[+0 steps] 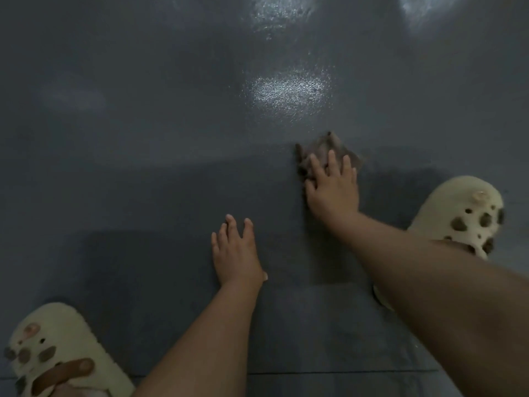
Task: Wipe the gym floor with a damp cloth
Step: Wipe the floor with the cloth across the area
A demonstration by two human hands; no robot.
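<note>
Fingers (332, 164) of the right hand (333, 190) lie straight and spread, pressing flat on the cloth (317, 150). They do not curl round it. That small brown cloth sits on the dark grey floor (143, 138), out in front of the person, just below a shiny wet patch (286, 91). Left hand (236, 252) rests flat on the floor too, fingers straight, holding nothing. One pale shoe with holes (463, 210) is near the right arm, another (54, 339) by the bottom left corner
</note>
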